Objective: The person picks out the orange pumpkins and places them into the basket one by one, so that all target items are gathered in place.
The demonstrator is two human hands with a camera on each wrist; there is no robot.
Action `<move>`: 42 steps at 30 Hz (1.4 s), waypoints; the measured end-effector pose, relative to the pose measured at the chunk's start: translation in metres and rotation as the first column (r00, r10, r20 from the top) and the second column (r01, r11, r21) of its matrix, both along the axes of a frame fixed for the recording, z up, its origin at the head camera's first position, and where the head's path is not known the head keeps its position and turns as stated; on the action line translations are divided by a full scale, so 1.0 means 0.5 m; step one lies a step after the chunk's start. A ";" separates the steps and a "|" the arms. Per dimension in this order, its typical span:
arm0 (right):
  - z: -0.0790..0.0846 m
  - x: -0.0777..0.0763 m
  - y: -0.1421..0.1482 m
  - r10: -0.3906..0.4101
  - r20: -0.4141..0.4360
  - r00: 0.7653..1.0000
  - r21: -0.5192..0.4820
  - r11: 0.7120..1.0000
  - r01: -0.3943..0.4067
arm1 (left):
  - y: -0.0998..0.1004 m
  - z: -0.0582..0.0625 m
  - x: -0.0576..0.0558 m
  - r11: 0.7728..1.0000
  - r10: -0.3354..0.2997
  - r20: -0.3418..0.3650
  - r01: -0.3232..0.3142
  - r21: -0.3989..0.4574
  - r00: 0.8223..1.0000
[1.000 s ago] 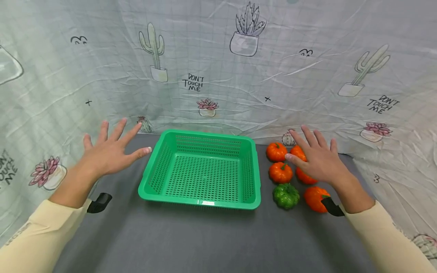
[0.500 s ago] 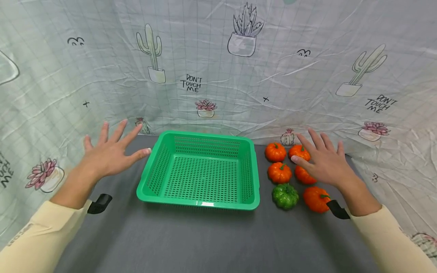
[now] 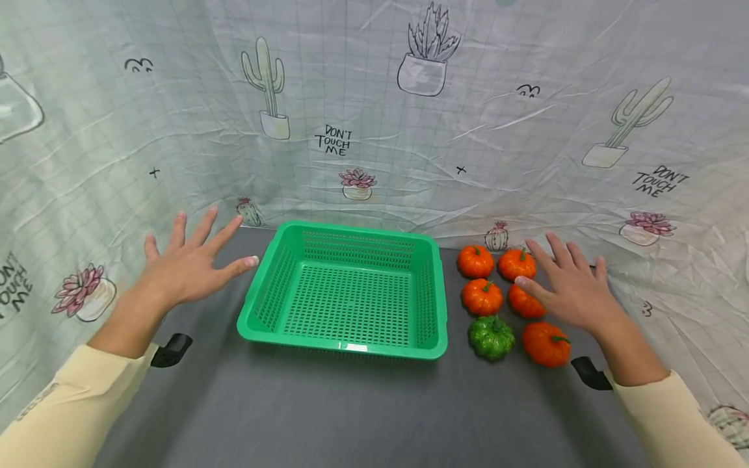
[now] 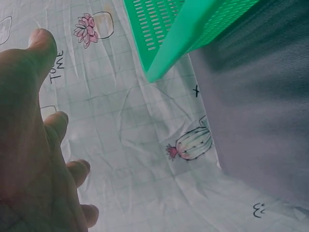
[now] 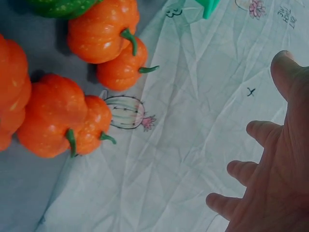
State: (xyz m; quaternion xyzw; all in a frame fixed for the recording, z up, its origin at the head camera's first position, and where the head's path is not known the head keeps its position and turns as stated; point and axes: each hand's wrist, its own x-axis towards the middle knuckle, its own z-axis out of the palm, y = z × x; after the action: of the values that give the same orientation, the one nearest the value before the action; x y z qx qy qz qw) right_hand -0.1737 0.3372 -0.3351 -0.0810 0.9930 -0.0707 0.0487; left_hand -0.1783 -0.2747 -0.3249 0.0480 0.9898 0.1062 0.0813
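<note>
A green plastic basket with slotted walls and floor stands on the grey table, holding nothing. To its right sit several small orange pumpkins and one green pumpkin, in two columns. My left hand hovers left of the basket with fingers spread, touching nothing; the left wrist view shows its thumb and fingertips beside the basket's corner. Over the right column's outer side hangs my right hand, fingers spread and holding nothing. Its thumb overlaps the middle orange pumpkin in the head view.
The grey tabletop extends in front of the basket. A pale cloth printed with cacti and succulents hangs behind and along both sides. A black band piece sits at the left wrist, another black piece at the right.
My right hand has drifted right and slightly towards me, uncovering more of the orange pumpkins. The left hand has barely moved. Basket and pumpkins stay put, with a slight shift of the head view.
</note>
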 end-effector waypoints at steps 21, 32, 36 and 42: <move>-0.067 0.047 0.090 -0.027 -0.029 0.999 -0.097 0.995 0.024 | 0.006 -0.058 -0.021 0.995 -0.065 0.011 0.064 0.078 0.998; -0.145 0.066 0.145 0.023 -0.077 0.997 -0.241 0.970 -0.041 | -0.020 -0.113 -0.037 0.890 -0.073 0.095 0.022 0.454 0.993; -0.172 0.078 0.165 0.005 -0.011 1.000 -0.342 0.940 -0.009 | -0.027 -0.142 -0.036 0.825 -0.101 0.098 0.028 0.564 0.990; -0.213 0.095 0.182 -0.018 0.030 0.999 -0.422 0.906 0.029 | -0.029 -0.179 -0.033 0.691 -0.136 0.104 0.019 0.723 0.985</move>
State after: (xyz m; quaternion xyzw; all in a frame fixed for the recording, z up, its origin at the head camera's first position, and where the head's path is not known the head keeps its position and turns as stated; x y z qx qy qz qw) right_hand -0.1263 0.4280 -0.4415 -0.0766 0.9544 -0.2854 0.0416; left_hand -0.1948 -0.2891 -0.4144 0.1097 0.8575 0.4844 0.1345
